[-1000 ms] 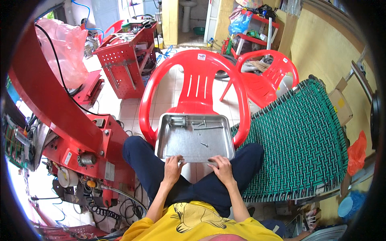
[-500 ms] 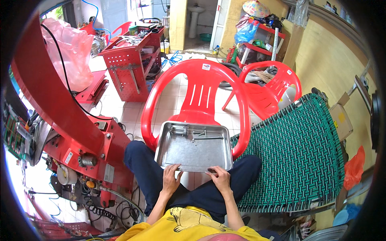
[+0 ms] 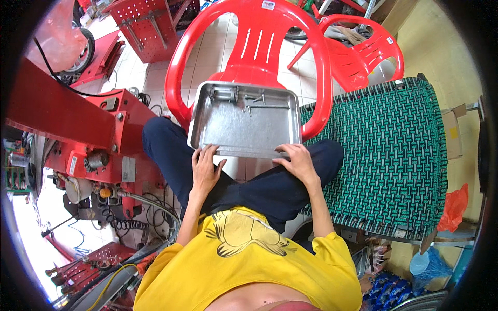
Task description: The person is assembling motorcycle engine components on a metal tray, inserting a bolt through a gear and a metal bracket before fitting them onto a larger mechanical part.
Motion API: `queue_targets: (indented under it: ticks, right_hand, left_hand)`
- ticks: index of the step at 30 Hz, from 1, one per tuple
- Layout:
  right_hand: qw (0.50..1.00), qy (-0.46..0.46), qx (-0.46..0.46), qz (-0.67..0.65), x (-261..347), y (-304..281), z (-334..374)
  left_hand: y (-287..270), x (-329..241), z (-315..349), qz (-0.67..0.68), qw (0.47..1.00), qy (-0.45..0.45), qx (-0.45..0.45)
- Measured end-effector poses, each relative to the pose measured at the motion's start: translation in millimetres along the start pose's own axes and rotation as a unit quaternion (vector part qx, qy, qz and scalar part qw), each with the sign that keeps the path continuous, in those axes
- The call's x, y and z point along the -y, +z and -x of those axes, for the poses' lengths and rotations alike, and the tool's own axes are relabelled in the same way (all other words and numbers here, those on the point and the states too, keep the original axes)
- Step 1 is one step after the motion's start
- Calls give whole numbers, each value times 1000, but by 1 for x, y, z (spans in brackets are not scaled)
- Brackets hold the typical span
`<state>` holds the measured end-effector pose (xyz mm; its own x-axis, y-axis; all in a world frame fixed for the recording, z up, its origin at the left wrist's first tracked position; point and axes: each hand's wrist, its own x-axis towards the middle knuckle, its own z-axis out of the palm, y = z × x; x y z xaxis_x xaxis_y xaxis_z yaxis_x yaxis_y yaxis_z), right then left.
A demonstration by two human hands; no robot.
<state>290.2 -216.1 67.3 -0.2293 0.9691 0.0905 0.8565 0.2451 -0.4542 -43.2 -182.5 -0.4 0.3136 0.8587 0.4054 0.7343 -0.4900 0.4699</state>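
Observation:
A shallow metal tray (image 3: 236, 132) rests on the seat of a red plastic chair (image 3: 259, 46) in front of my knees. Fingers spread and thumb apart, my left hand (image 3: 205, 170) touches the left part of the tray's near rim. At the right part of that rim is my right hand (image 3: 298, 163), open, fingertips by the edge. Neither hand holds anything. Toward the tray's far side lie a metal clamp-like tool with parallel bars (image 3: 224, 95), a small T-shaped metal piece (image 3: 256, 98), a long thin rod (image 3: 271, 107) and a short bolt-like piece (image 3: 249, 110).
On the left stands a red machine (image 3: 124, 140) with hoses and cables below it. A green woven lounger (image 3: 378, 155) fills the right, beside a second red chair (image 3: 363, 57). A red perforated tool cart (image 3: 142, 31) is at the far left.
The view has tilted down, so the tray and chair sit higher in the picture. My hands have moved apart along the tray's near rim, toward its corners. The tools lie as before.

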Motion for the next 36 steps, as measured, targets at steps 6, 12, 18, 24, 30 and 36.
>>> queue_targets:
  ticks: [6, 12, 18, 24, 30, 36]
  right_hand:
    - [993, 90, -70, -9, 12, 21, 25]
    - [995, 85, -50, -16, 38, 15, 28]
    - [997, 52, 2, 50, 53, 5, 36]
    - [991, 73, 54, 97, 78, 2, 31]
    - [995, 69, 60, 37, 65, -10, 24]
    - [942, 6, 307, 136, 30, -40, -111]
  left_hand:
    - [-14, 1, -11, 26, 999, 2, 38]
    - [-26, 21, -8, 87, 995, -27, 31]
    - [-34, 7, 9, 75, 996, -51, 11]
    - [-39, 1, -6, -1, 999, -47, -3]
    - [-36, -6, -23, -66, 995, -70, 2]
    - [-44, -8, -72, -137, 972, -88, 170]
